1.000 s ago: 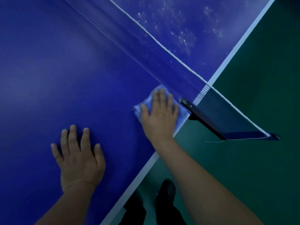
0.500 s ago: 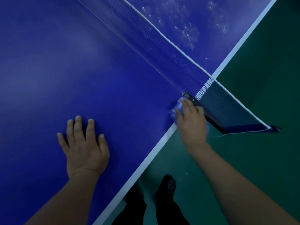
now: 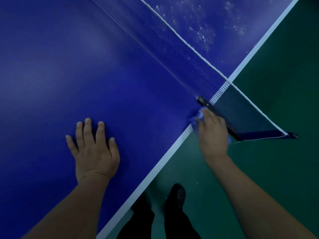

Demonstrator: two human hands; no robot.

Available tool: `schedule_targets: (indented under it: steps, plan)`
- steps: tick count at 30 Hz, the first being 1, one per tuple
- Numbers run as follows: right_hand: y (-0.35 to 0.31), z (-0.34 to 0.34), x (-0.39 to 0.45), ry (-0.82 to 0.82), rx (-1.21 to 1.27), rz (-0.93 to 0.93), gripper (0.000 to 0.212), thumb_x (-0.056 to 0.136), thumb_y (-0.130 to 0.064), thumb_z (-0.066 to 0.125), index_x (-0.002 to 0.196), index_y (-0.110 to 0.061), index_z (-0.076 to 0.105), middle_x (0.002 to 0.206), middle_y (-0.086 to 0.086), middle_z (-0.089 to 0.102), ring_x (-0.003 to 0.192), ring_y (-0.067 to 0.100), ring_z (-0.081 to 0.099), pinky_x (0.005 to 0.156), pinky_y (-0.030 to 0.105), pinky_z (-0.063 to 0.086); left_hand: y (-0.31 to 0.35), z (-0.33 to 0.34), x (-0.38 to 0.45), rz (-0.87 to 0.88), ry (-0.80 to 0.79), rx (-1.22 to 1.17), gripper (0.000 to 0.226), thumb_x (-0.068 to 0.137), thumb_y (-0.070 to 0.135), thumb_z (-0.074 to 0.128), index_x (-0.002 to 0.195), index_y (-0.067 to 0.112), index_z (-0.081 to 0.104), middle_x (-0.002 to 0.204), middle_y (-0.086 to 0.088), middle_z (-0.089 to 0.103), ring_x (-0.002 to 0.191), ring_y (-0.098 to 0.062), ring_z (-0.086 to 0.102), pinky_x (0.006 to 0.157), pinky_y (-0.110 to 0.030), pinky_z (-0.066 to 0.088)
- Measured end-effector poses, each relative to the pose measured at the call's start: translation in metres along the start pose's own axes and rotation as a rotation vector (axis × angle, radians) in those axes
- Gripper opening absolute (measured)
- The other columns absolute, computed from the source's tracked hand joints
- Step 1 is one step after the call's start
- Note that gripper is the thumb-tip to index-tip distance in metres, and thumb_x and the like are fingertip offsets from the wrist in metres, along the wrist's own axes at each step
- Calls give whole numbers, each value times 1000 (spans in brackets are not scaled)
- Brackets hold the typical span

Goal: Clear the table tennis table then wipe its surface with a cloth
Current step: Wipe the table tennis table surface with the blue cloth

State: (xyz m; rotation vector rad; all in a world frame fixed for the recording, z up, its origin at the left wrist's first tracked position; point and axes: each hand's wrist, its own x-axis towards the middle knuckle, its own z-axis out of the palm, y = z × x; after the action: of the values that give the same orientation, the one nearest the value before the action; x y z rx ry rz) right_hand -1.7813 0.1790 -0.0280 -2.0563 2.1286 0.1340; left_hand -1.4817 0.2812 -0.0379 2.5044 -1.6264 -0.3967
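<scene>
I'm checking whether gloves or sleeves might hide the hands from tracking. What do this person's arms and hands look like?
The left hand and right hand are both bare: no gloves, rings, watch or wristbands visible. Both forearms are uncovered, with no sleeves in view.

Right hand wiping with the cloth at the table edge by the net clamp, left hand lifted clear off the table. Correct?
Not quite. The head view shows the left hand resting flat on the blue table, fingers spread, not lifted. The rest holds: the right hand has the cloth at the white edge line beside the net clamp.
</scene>
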Motion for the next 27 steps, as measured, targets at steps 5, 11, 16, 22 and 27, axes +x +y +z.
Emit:
schedule_targets:
  steps: [5, 11, 16, 22, 27]
  plan:
    - [55, 0, -60, 142, 287, 224, 19, 101, -17, 54, 102, -1, 64, 98, 15, 66, 89, 36, 57, 79, 33, 36, 0, -1, 0, -2, 0, -3, 63, 95, 42, 27, 149, 11, 36, 161, -16, 19, 152, -30, 5, 121, -58, -3]
    - [-10, -7, 12, 219, 430, -113, 36, 100, -27, 55, 130, -8, 60, 128, 5, 62, 114, 23, 52, 97, 9, 26, 0, -1, 0, -4, 1, -5, 64, 95, 43, 26, 150, 12, 36, 162, -14, 18, 152, -28, 4, 121, -56, -4]
    - [-63, -3, 54, 217, 355, -252, 32, 100, -25, 58, 125, -6, 64, 123, 8, 62, 110, 28, 51, 93, 31, 39, -1, 2, 1, 1, -2, 7, 66, 95, 46, 21, 151, 13, 35, 163, -13, 17, 152, -28, 3, 121, -55, -5]
    - [-81, 10, -27, 121, 278, -779, 35, 91, -27, 65, 114, -1, 69, 105, 13, 68, 92, 27, 58, 81, 36, 45, -2, 4, 0, 0, 2, 16, 67, 95, 46, 21, 151, 13, 36, 162, -15, 19, 152, -29, 5, 121, -57, -2]
    - [-26, 6, 7, 19, 224, -364, 27, 94, -22, 64, 115, -5, 65, 111, 15, 63, 100, 27, 54, 91, 45, 48, -1, 3, -1, 4, 15, 10, 66, 95, 45, 23, 150, 12, 36, 161, -15, 21, 152, -30, 6, 121, -58, -1]
